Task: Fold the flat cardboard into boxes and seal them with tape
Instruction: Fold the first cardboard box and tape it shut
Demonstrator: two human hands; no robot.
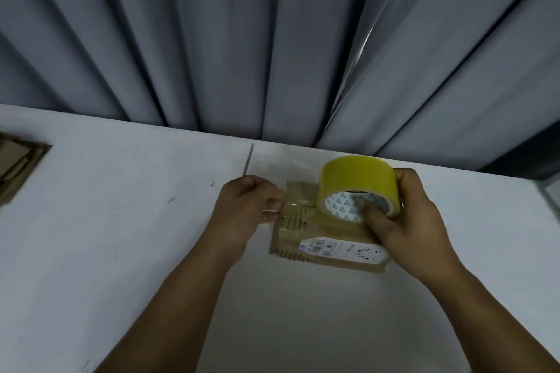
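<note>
Left hand (248,206): I saw it pinched on the tape strip (298,201) — over the box (327,248).
Right hand (406,221): gripped the tape roll (357,182).

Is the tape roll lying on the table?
No, the right hand grips the tape roll over the box.

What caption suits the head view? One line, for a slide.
Right hand holds a yellow tape roll over a small cardboard box; left hand pinches the tape end.
</note>
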